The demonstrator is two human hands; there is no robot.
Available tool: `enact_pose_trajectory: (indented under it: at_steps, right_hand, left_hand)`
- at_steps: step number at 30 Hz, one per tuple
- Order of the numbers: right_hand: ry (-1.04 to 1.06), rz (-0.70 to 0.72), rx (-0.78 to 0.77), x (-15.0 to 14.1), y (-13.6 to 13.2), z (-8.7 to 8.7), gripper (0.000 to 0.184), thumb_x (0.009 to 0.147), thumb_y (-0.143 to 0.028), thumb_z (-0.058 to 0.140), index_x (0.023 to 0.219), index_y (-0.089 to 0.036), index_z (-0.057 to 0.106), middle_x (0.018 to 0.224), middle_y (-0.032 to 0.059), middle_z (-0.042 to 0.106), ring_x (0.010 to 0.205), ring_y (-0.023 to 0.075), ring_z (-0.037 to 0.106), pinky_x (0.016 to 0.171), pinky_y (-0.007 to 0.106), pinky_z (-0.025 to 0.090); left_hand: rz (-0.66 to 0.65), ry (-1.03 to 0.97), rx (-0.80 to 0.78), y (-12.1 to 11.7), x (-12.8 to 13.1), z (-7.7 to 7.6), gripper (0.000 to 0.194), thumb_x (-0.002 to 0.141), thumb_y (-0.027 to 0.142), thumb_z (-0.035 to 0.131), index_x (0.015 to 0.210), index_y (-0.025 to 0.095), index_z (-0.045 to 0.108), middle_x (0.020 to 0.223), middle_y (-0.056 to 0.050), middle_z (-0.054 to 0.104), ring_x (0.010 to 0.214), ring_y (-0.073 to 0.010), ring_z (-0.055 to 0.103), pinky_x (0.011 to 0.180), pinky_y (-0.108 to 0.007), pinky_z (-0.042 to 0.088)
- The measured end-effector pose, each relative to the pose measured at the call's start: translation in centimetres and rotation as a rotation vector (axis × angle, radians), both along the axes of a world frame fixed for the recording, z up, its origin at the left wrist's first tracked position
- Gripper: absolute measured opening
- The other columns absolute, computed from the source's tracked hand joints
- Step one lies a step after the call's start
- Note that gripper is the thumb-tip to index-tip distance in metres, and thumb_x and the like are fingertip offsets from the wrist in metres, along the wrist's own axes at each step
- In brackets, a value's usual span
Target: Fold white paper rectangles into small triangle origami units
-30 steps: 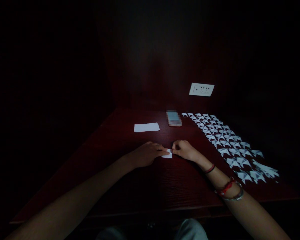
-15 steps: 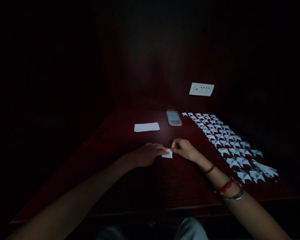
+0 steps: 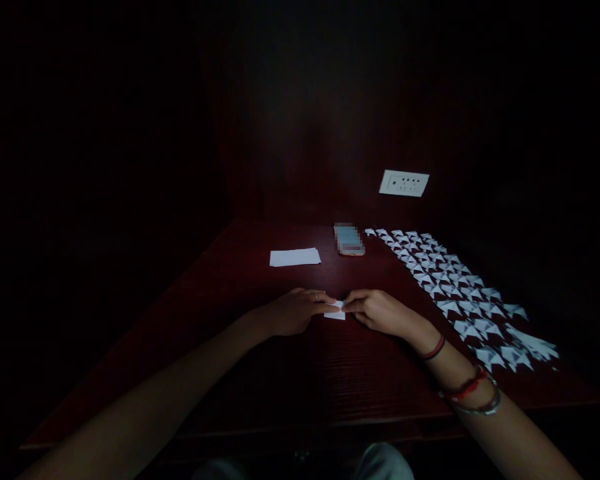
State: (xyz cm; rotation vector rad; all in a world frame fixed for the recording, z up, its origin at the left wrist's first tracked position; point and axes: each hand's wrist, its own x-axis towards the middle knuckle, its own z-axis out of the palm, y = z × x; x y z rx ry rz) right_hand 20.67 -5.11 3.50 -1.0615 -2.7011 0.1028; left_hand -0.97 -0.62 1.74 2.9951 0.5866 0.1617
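A small white paper piece (image 3: 335,311) lies on the dark red table (image 3: 340,380) between my two hands. My left hand (image 3: 294,311) rests on the table with its fingertips pressed on the paper's left edge; a ring shows on one finger. My right hand (image 3: 380,311) lies lower and flatter, its fingers pinched on the paper's right edge. Bracelets circle my right wrist. The dim light hides fine detail of the fold.
Several folded white paper pieces (image 3: 455,293) lie in rows along the table's right side. A stack of white paper slips (image 3: 295,257) sits at the back left, a phone (image 3: 349,240) beside it. A white wall socket (image 3: 404,183) is behind.
My right hand has dropped from a raised pinch to a flatter hold and shifted slightly right. The view has tilted a little. The left hand has barely moved.
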Motion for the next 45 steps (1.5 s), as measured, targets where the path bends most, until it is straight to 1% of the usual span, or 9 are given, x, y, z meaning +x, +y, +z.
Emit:
enact_pose_trajectory:
  at_steps: [8,14,19,24,27,31,34,39,45]
  right_hand:
    - [-0.008,-0.068,0.033,0.4,0.0,0.2,0.024,0.072,-0.009,0.043,0.084,-0.018,0.062,0.083,0.0026,0.059,0.075,0.0119,0.054,0.073,0.024,0.041]
    - [0.187,-0.106,0.035,0.4,0.6,0.1,0.031,0.074,-0.013,0.043,0.102,-0.018,0.055,0.094,0.0045,0.056,0.086,0.0134,0.051,0.078,0.027,0.040]
    - [0.314,-0.109,-0.105,-0.2,1.5,-1.0,0.024,0.074,-0.018,0.045,0.095,-0.016,0.058,0.087,0.0052,0.059,0.079,0.0126,0.053,0.072,0.025,0.041]
    - [0.440,-0.276,-0.358,-0.1,2.4,-1.9,0.024,0.069,-0.021,0.051,0.091,-0.015,0.059,0.076,0.0026,0.060,0.067,0.0110,0.054,0.063,0.023,0.042]
    - [0.473,-0.323,-0.449,0.1,2.6,-2.0,0.026,0.067,-0.026,0.055,0.089,-0.014,0.061,0.070,0.0014,0.060,0.061,0.0098,0.052,0.058,0.021,0.040]
    - [0.480,-0.361,-0.490,0.2,2.8,-2.1,0.027,0.065,-0.030,0.056,0.086,-0.014,0.062,0.062,-0.0002,0.057,0.052,0.0076,0.047,0.051,0.020,0.037]
    - [0.481,-0.415,-0.459,0.2,2.9,-2.4,0.026,0.064,-0.028,0.056,0.084,-0.014,0.063,0.062,-0.0001,0.056,0.053,0.0077,0.046,0.052,0.020,0.036]
    - [0.533,-0.441,-0.438,0.1,3.1,-3.0,0.021,0.066,-0.028,0.054,0.079,-0.014,0.061,0.065,0.0006,0.055,0.057,0.0082,0.047,0.053,0.019,0.036]
    - [0.609,-0.419,-0.481,-0.1,3.1,-3.0,0.018,0.063,-0.026,0.058,0.074,-0.013,0.055,0.065,-0.0007,0.052,0.059,0.0081,0.047,0.056,0.020,0.038]
  left_hand:
    - [-0.024,-0.051,0.024,0.2,-0.2,-0.2,0.061,0.068,-0.003,0.034,0.119,0.030,0.032,0.125,0.004,0.035,0.113,-0.0153,0.030,0.089,-0.035,0.026]
    - [-0.044,-0.074,0.143,0.2,-0.2,0.2,0.052,0.072,-0.001,0.038,0.112,0.031,0.041,0.120,0.002,0.039,0.110,-0.0178,0.032,0.087,-0.035,0.027]
    - [-0.041,-0.045,0.199,-0.8,0.4,1.0,0.041,0.077,0.007,0.042,0.112,0.029,0.042,0.107,-0.001,0.046,0.099,-0.0159,0.040,0.084,-0.031,0.029]
    - [-0.008,-0.018,0.200,-1.3,0.4,0.7,0.047,0.077,0.006,0.040,0.116,0.031,0.036,0.117,0.001,0.042,0.111,-0.0196,0.030,0.088,-0.035,0.024]
    - [0.021,-0.001,0.195,-1.2,0.3,0.3,0.051,0.076,0.005,0.040,0.118,0.033,0.032,0.123,0.003,0.036,0.116,-0.0217,0.022,0.088,-0.038,0.023]
    - [0.024,-0.016,0.200,-1.1,0.5,0.3,0.048,0.076,0.005,0.041,0.117,0.031,0.035,0.121,-0.001,0.037,0.114,-0.0210,0.027,0.088,-0.036,0.024]
    - [0.011,-0.023,0.189,-1.2,0.6,0.4,0.048,0.077,0.005,0.040,0.117,0.029,0.035,0.119,-0.002,0.039,0.111,-0.0189,0.031,0.089,-0.034,0.024]
    - [0.032,-0.001,0.189,-1.1,0.5,-0.1,0.048,0.077,0.005,0.039,0.119,0.029,0.033,0.125,-0.001,0.034,0.117,-0.0215,0.023,0.091,-0.038,0.022]
    - [0.046,-0.016,0.196,-1.4,0.7,-0.4,0.038,0.083,0.014,0.036,0.118,0.028,0.034,0.126,-0.002,0.032,0.118,-0.0241,0.020,0.091,-0.041,0.022]
